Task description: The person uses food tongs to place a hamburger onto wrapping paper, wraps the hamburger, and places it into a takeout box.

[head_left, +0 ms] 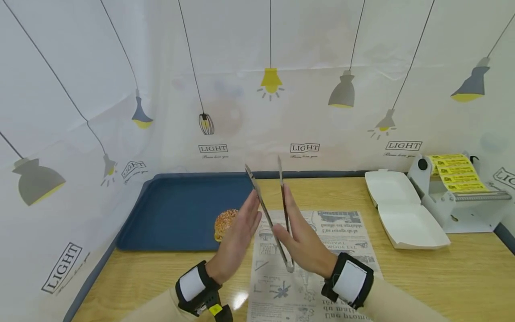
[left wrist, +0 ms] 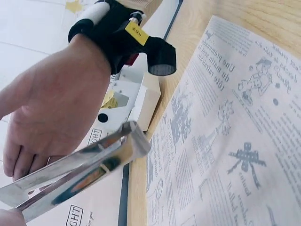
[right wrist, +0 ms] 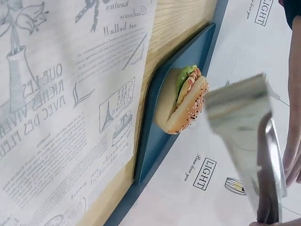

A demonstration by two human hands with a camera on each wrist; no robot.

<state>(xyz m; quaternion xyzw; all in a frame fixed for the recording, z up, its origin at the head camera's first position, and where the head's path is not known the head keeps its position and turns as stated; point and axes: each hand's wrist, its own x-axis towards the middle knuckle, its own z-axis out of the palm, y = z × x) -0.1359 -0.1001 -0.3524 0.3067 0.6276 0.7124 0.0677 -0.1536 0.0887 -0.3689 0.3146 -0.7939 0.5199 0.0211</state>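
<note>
Metal tongs (head_left: 289,267) stand with their two arms spread between my hands, the joined end toward me. My left hand (head_left: 237,237) has its fingers straight, fingertips at the left arm of the tongs. My right hand (head_left: 303,243) also has straight fingers, lying along the right arm, its thumb extended toward the left arm. In the left wrist view the right palm (left wrist: 61,99) faces the tongs, flat and uncurled. A sesame-bun burger (right wrist: 186,106) with lettuce sits on the blue tray (head_left: 181,210), partly hidden behind my left hand in the head view.
Printed newspaper-style paper (head_left: 342,268) lies on the wooden table under the hands. At right, a white clamshell box (head_left: 410,223) lies unfolded beside a label dispenser (head_left: 474,210) with yellow labels. A lamp-print sheet (head_left: 241,112) rises along the back and left.
</note>
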